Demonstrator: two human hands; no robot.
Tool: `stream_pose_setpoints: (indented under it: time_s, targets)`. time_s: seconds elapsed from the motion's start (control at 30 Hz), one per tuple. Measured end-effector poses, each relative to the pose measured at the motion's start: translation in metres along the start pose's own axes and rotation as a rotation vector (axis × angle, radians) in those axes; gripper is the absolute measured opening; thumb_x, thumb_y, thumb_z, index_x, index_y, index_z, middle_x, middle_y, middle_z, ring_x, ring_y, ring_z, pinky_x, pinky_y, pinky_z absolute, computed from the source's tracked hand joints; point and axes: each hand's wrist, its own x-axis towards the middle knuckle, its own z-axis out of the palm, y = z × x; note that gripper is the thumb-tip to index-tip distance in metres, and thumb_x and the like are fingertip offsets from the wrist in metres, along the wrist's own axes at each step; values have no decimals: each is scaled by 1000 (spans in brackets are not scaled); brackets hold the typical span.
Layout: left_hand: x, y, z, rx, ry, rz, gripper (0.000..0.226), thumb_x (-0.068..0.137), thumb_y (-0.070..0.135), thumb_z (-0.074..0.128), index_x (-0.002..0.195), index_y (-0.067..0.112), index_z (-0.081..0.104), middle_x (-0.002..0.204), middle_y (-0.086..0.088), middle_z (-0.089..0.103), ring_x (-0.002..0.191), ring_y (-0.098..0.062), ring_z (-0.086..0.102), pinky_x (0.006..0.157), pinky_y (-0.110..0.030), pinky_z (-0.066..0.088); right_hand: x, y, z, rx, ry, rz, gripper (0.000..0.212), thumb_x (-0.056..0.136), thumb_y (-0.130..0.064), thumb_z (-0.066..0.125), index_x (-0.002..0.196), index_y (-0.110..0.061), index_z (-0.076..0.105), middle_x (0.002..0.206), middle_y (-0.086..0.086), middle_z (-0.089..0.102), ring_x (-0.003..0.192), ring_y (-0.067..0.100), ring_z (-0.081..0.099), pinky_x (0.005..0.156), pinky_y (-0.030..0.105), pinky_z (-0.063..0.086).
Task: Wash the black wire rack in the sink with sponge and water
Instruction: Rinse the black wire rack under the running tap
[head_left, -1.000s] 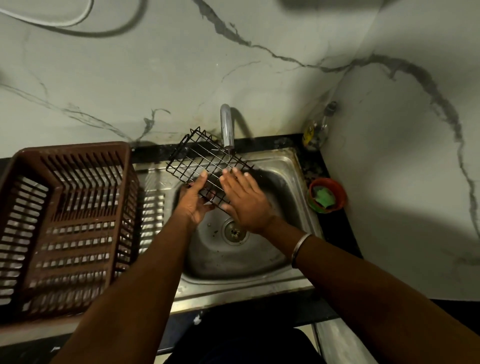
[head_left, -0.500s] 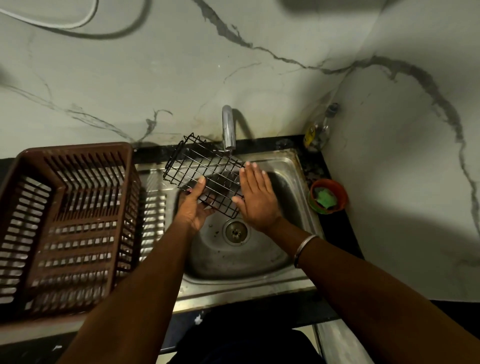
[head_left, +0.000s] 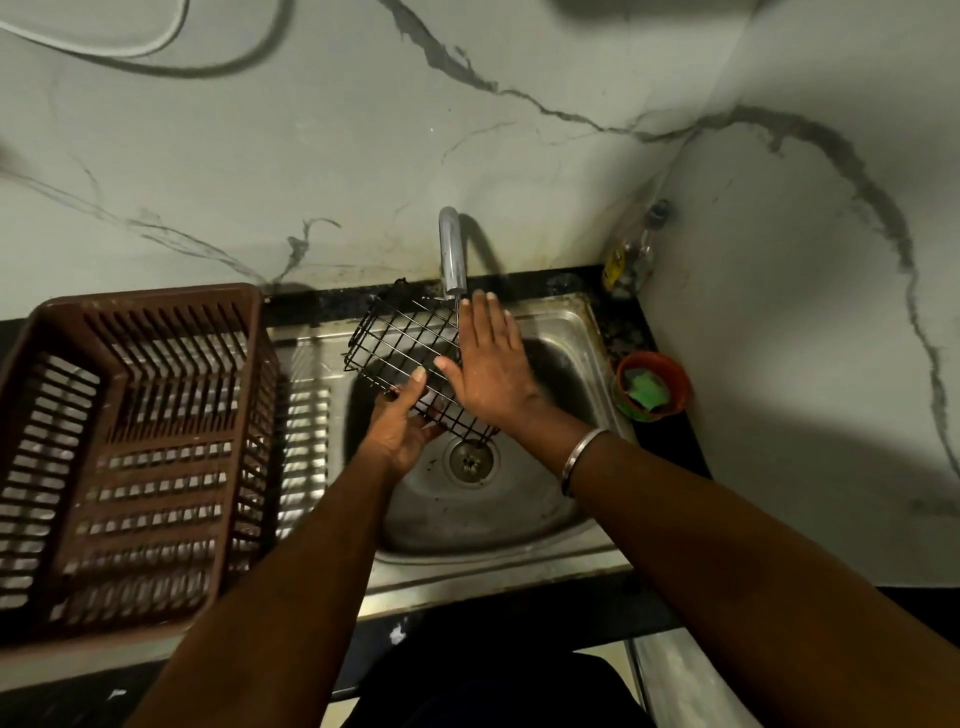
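The black wire rack (head_left: 402, 345) is held tilted over the steel sink (head_left: 566, 322), just under the tap (head_left: 451, 249). My left hand (head_left: 400, 428) grips its near lower edge from below, thumb on top. My right hand (head_left: 485, 358) lies flat and open on the rack's right side, fingers spread toward the tap; a thin stream of water falls beside the fingertips. A green sponge (head_left: 647, 389) sits in an orange bowl (head_left: 675, 371) on the counter right of the sink; neither hand touches it.
A brown plastic dish basket (head_left: 130, 441) fills the draining board to the left. A small bottle (head_left: 631, 257) stands in the back right corner. The drain (head_left: 470, 460) lies below the rack. Marble walls close in behind and to the right.
The rack has turned and dropped lower under the tap. My right hand slid from the rack's near edge up along its right side, its fingers now pointing at the spout.
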Motion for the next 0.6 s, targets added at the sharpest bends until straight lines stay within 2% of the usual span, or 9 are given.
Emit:
stream_pose_setpoints:
  time_s: [0.07,0.1,0.17,0.27,0.33,0.43,0.47,0.53,0.6]
  targets:
    - [0,-1,0,-6,1,-19,105,67,43,101,155,18,49,146,-9,67,129,-37,66,90,-57,60,6,-1,-5,64,21,-1,79,106,-65,21,166,-13,12,169,20,27,156,39,27,125,56,27]
    - [-1,-2,1,-15,7,-29,113,62,43,104,156,19,47,147,-10,65,128,-37,66,90,-57,60,10,-2,-7,126,42,42,76,106,-65,25,162,-15,23,159,19,43,145,38,45,117,56,40]
    - [1,-5,-1,-13,6,-57,124,54,41,108,158,20,44,148,-12,64,125,-37,66,90,-54,61,17,-4,-12,221,55,124,72,104,-69,31,151,-16,42,141,16,61,126,35,62,101,52,53]
    - [4,-12,-9,-29,-9,-94,123,54,39,108,157,18,46,151,-15,60,126,-38,63,89,-47,61,22,-8,-18,290,-8,132,77,97,-78,42,142,-16,51,130,13,66,118,34,65,100,52,54]
    - [4,-15,-13,-47,6,-115,116,59,33,106,156,20,45,152,-17,57,130,-40,61,90,-48,61,23,-8,-23,320,-6,125,75,93,-80,49,128,-15,58,117,10,67,110,30,65,96,49,55]
    - [3,-13,-11,-44,-4,-142,62,78,26,89,130,9,60,152,-20,58,126,-38,63,89,-47,62,22,-5,-19,311,43,96,66,90,-83,49,103,-20,62,112,7,67,109,27,61,94,51,54]
    - [4,-12,-12,-24,-26,-152,53,81,28,85,126,10,64,152,-20,58,123,-36,65,87,-46,63,20,-4,-18,319,71,93,64,89,-85,47,97,-23,62,113,5,68,110,26,60,93,51,53]
    - [2,-7,-9,-37,-89,-161,61,86,41,82,135,11,63,146,-20,62,120,-35,68,90,-48,62,17,2,-15,317,97,90,62,87,-86,49,91,-26,63,119,4,68,116,25,57,95,50,51]
    - [-2,3,-8,-113,-142,-175,76,86,64,73,143,15,62,140,-22,66,121,-39,69,101,-57,58,11,9,-14,319,96,62,52,86,-82,57,83,-30,59,121,7,67,119,27,54,95,48,49]
